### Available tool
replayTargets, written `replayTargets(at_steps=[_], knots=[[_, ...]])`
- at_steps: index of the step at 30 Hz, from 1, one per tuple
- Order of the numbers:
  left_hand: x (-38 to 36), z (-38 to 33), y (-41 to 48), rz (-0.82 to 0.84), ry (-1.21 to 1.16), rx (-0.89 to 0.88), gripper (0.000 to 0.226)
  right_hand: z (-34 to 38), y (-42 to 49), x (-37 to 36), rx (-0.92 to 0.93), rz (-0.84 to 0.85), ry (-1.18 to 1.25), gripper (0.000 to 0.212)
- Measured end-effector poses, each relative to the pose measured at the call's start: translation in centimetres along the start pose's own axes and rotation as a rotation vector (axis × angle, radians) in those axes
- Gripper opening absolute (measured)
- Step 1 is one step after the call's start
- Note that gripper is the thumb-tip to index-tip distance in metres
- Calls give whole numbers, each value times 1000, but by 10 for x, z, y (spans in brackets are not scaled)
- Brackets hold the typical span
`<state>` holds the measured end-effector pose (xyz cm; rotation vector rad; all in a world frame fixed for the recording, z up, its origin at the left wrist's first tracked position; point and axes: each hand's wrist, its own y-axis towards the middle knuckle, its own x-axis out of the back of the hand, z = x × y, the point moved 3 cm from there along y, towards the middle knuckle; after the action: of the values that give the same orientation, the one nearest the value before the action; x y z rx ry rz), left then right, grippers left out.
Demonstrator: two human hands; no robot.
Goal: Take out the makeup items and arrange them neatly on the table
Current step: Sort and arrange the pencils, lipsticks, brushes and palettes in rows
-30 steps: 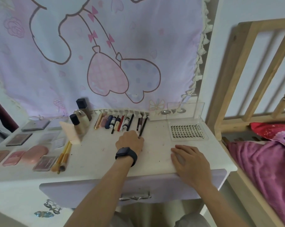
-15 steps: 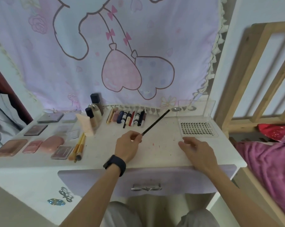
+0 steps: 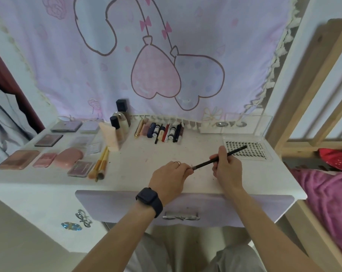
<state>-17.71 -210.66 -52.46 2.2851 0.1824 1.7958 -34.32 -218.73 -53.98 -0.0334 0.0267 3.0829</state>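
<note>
Left hand (image 3: 170,180) pinches the near end of a black pencil (image 3: 204,163), fingers together on it; right hand (image 3: 226,167), flat on the tabletop (image 3: 138,165) half a second ago, has risen and now curls round the shaft; the pencil hangs between both hands clear of the tabletop, its tip pointing to 2 o'clock over the lash tray (image 3: 267,154). A second ago the left hand was drawing it from the right end of the row (image 3: 162,130) at 11 o'clock; that row is now one short. Bottles (image 3: 119,124), brushes (image 3: 101,163) and palettes (image 3: 48,140), from 10 to 9 o'clock, lie in order. The two-handed hold suggests a check or a turn end for end; the pencil must yet be laid down.
</note>
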Motion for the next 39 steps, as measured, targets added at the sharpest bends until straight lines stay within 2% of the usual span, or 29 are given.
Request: replayTargets(at_steps=[2,5,10,12,18,24,34,39], knots=[[-6,-5,-2,-22,21,-8,40,-4,2,-1,-5,-90,-40,50],[-10,-10,-3,28,-35,34,41,-7,4,-1,16,-185,-51,49],[4,-10,-2,162,-388,107,35,-9,4,2,49,-162,-49,52],[8,-7,0,226,-451,120,35,-8,3,1,49,-162,-31,51],[2,-12,0,302,-468,146,31,-8,1,0,69,-164,-70,54],[-8,-24,-1,212,-367,97,35,-8,1,2,80,-161,-86,55],[-11,-36,-3,166,-296,56,36,-7,5,-1,51,-139,-114,55],[-2,-35,-4,263,-497,78,41,-4,0,-2,37,-109,-67,54]])
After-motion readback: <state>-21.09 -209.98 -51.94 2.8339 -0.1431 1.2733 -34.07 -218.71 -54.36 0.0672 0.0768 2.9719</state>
